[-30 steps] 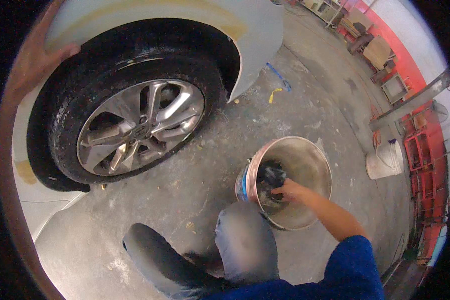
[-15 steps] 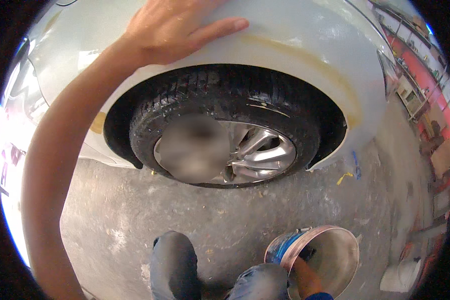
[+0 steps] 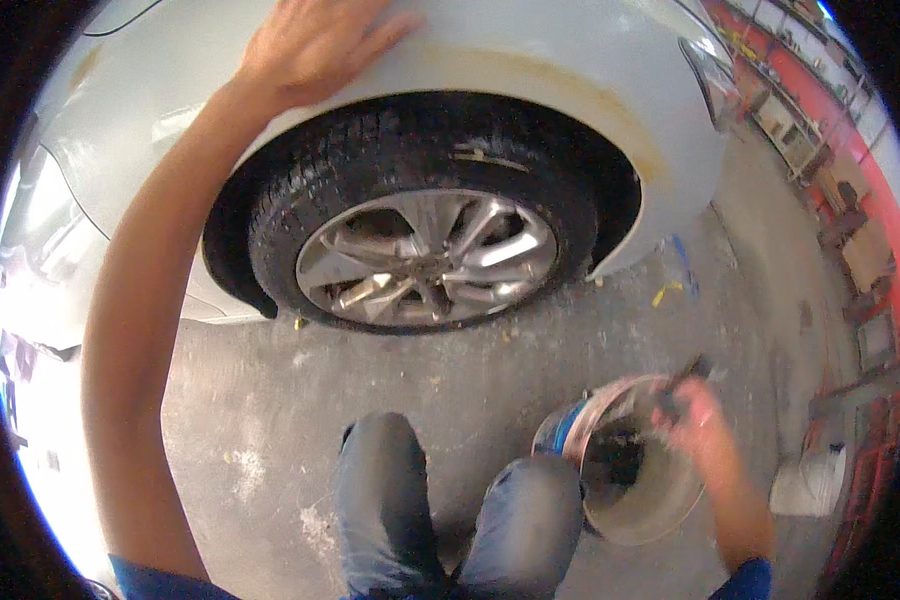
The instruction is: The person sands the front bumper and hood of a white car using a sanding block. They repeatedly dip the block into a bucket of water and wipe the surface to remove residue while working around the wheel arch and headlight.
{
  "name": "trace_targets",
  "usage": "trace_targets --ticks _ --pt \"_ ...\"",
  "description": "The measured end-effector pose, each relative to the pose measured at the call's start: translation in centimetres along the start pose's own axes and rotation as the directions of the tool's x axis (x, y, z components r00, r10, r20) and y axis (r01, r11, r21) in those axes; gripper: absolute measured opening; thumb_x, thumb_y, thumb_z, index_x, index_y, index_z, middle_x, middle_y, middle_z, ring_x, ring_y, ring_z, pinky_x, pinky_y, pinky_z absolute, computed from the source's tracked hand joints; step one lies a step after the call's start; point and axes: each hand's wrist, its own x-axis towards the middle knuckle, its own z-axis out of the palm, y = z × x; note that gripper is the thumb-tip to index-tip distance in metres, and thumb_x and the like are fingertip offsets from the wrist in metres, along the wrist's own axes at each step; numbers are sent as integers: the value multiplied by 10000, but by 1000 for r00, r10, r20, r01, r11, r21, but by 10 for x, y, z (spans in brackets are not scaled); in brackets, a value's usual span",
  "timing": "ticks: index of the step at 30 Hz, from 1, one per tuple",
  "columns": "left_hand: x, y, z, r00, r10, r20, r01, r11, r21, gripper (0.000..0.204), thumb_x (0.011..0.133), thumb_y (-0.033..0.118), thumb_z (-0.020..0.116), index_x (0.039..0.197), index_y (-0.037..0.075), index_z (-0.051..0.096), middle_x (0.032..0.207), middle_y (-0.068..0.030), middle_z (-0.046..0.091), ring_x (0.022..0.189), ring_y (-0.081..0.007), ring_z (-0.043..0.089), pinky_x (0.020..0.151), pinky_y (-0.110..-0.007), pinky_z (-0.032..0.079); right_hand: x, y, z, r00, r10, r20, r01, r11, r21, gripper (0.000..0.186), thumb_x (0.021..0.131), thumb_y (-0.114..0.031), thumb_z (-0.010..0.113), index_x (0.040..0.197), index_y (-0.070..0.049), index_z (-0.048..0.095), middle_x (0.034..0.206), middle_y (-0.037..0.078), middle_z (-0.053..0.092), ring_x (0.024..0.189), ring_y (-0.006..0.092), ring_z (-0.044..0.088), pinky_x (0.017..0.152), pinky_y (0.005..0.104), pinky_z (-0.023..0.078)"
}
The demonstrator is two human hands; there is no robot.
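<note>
Left hand: the left hand (image 3: 315, 45) lies flat on the pale car fender (image 3: 530, 50) above the wheel arch, arm stretched up and forward, fingers (image 3: 390, 28) spread and holding nothing.
Right hand: the right hand (image 3: 698, 415) hovers over the far rim of the bucket (image 3: 630, 470), blurred; fingers curled around a dark object (image 3: 682, 385), its kind not discernible.
Bucket: stands on the concrete floor (image 3: 270, 400) just right of the right knee (image 3: 530, 500); round, pale inside, with a blue band on its outer wall.
Wheel: black tyre (image 3: 420, 170) with silver rim (image 3: 428, 258), directly below the left hand.
Fender mark: a yellowish streak follows the arch edge.
</note>
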Motion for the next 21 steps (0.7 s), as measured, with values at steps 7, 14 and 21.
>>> trace_targets --ticks 7,14,21 --pt "-7 -7 -12 999 23 33 -23 999 29 640 1013 375 609 1518 18 442 1601 -196 432 1505 -360 382 1266 -493 292 -88 -207 227 582 -576 574 522 806 279 365 1034 -162 571 1341 36 570 1334 161 670 1217 321 655 1058 555 529" --pt "-42 13 -15 1000 -24 -3 24 997 72 756 884 305 734 1516 17 436 1588 -213 436 1483 -385 400 1256 -513 305 20 -126 142 679 -724 123 651 516 -557 545 1003 -384 633 1338 46 622 1251 149 705 1136 282 682 960 468 519" --pt "-17 40 28 996 73 -54 -66 989 131 790 918 308 703 1560 -3 365 1619 -229 378 1507 -388 361 1262 -534 270 134 7 22 710 -669 221 230 -76 -970 455 1072 -405 482 1130 -10 699 1027 289 721 990 501 675 859 576 513"
